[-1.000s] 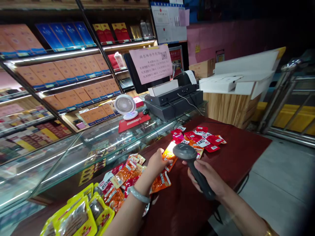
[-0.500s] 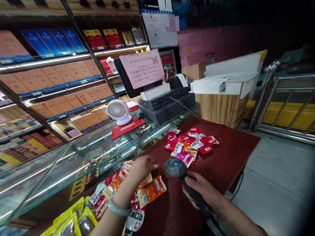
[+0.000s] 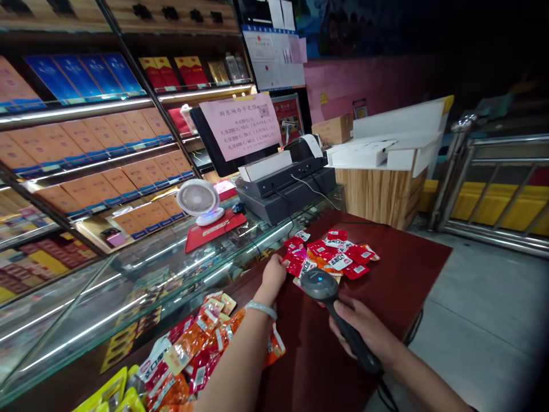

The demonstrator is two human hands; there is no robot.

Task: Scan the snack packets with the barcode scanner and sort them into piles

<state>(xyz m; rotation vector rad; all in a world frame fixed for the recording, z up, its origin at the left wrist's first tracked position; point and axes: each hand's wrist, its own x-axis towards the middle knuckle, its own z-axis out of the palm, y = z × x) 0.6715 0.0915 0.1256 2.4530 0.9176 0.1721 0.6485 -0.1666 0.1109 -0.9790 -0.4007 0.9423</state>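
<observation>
My right hand (image 3: 364, 326) is wrapped around the handle of a dark handheld barcode scanner (image 3: 319, 284). A small blue light shows on the scanner's head, which overlaps the near edge of a pile of red, pink and orange snack packets (image 3: 355, 270). At the left edge of that pile is my left hand (image 3: 274, 273), a pale bangle (image 3: 261, 309) on its wrist. Its fingers are bent and pinched at the edge of a red snack packet (image 3: 293, 264); the fingertips are partly hidden. Under my left forearm lies a second heap of orange and red packets (image 3: 206, 326).
Yellow packets (image 3: 107, 392) lie at the near left. A glass display counter (image 3: 141, 280) borders the brown table (image 3: 412, 269). On the glass stand a white fan (image 3: 199, 203), a monitor with a pink notice (image 3: 240, 123) and a grey cash drawer (image 3: 291, 194). Metal railings (image 3: 497, 189) stand right.
My left hand has moved forward from above the near heap to the left edge of the far pile. My right hand has shifted slightly right with the scanner.
</observation>
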